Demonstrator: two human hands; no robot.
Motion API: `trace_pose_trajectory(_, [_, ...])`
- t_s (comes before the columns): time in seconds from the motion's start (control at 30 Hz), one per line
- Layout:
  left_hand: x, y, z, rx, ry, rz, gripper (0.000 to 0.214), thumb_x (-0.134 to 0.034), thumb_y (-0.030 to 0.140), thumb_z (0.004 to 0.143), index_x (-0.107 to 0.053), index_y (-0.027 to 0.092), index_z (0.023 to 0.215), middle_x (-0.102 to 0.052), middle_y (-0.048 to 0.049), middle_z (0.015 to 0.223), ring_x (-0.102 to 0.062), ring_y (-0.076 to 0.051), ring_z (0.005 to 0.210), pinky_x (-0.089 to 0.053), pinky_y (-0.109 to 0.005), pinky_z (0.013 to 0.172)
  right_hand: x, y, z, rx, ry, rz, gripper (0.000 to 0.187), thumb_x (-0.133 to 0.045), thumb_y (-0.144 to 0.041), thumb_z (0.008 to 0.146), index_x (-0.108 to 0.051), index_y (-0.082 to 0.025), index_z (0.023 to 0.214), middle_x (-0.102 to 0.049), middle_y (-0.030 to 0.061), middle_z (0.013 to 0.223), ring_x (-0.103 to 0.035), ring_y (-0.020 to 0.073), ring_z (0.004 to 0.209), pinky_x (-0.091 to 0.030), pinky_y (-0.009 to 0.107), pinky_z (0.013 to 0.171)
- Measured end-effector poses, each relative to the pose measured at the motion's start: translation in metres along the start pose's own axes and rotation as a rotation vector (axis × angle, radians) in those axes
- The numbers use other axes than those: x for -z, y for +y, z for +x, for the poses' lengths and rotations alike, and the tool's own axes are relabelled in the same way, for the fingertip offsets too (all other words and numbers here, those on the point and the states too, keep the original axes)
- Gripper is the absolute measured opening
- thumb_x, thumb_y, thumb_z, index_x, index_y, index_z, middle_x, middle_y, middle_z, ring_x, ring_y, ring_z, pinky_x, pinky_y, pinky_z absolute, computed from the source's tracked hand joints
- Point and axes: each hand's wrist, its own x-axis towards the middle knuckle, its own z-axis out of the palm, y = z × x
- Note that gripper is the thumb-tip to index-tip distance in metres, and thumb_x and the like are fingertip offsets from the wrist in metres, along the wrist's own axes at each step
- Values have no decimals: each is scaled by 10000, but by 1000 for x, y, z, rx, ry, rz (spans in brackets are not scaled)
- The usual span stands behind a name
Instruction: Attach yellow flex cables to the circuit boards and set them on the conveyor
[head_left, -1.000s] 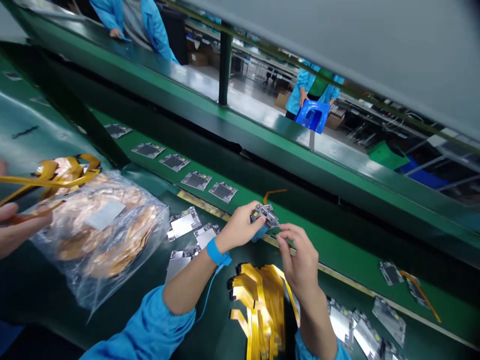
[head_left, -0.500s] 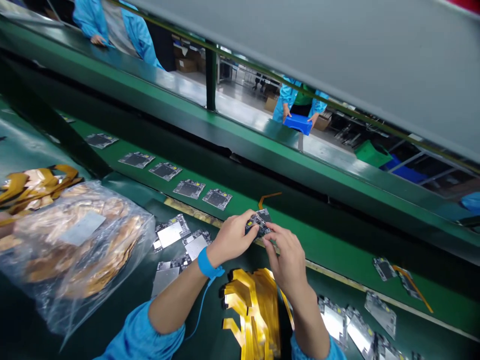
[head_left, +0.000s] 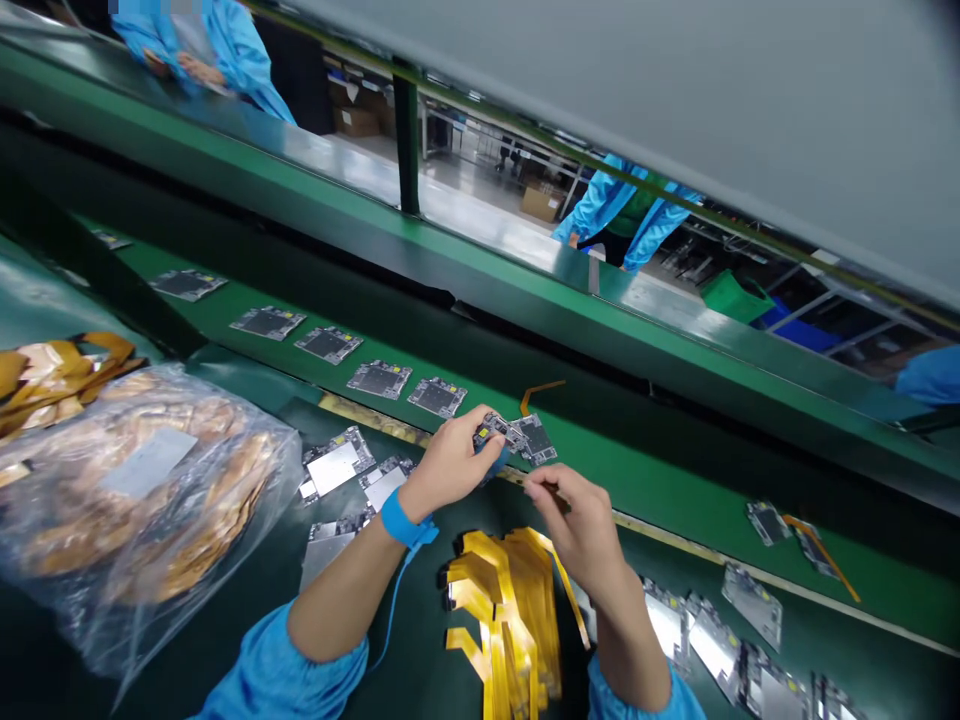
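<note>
My left hand [head_left: 454,460], with a blue strap round its wrist, grips a small circuit board [head_left: 495,430] between thumb and fingers. Beyond it, another circuit board [head_left: 535,440] lies on the green belt with an orange flex cable [head_left: 536,392] at its far end. My right hand [head_left: 577,515] is apart from the held board, thumb and fingertips pinched together; whatever is between them is too small to make out. Below the hands lies a pile of gold flex cables [head_left: 506,620]. One bent cable runs close beside my right wrist.
Several boards [head_left: 379,379] lie along the belt [head_left: 645,490]. Boards with silver plates [head_left: 334,468] sit at left, others [head_left: 720,650] at right. A clear bag of copper-coloured parts [head_left: 165,500] is at far left. Two people in blue stand across the line.
My right hand has drawn away from the held board, down and slightly right. My left hand has shifted a little left with the board, uncovering more of the one on the belt.
</note>
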Motion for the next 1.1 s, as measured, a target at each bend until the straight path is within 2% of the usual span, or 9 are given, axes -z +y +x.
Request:
trace_pose_trajectory(0.17, [-3, -3, 1, 6, -85, -13, 200, -548, 315, 884, -447, 211, 746, -497, 38, 651, -470, -136, 616, -295, -268, 591, 7, 11, 0, -131, 77, 71, 146, -584, -271, 1006, -702, -223, 936, -737, 25, 853, -675, 167, 757, -517, 258, 693])
trace_pose_trajectory(0.33, [-7, -2, 0, -15, -154, 1, 212, -559, 301, 878, -459, 204, 718, -504, 41, 657, -472, -133, 633, -305, -270, 598, 4, 17, 4, -190, 150, 79, 171, -593, -293, 989, -723, -216, 907, -747, 26, 820, -672, 168, 711, -522, 263, 673])
trace_pose_trajectory(0.6, [-4, 11, -3, -26, -238, -24, 202, -575, 268, 871, -471, 204, 710, -544, 44, 663, -504, -135, 636, -333, -266, 595, 0, 22, 7, -211, 104, 55, 220, -591, -332, 988, -731, -205, 877, -749, 36, 799, -666, 175, 692, -522, 274, 664])
trace_pose_trajectory(0.9, [-5, 6, -3, -49, -254, 35, 266, -580, 313, 894, -436, 211, 695, -469, 48, 620, -456, -133, 594, -289, -276, 564, 1, 27, 5, -187, 45, 9, 227, -584, -336, 995, -741, -209, 891, -768, 40, 828, -686, 181, 705, -518, 270, 665])
trace_pose_trajectory(1.1, [-5, 5, -2, -55, -272, 22, 218, -580, 304, 890, -490, 206, 717, -519, 40, 653, -496, -140, 623, -317, -270, 584, 1, 27, 4, -182, 39, 27, 215, -587, -325, 996, -739, -207, 900, -765, 39, 829, -684, 178, 716, -519, 271, 672])
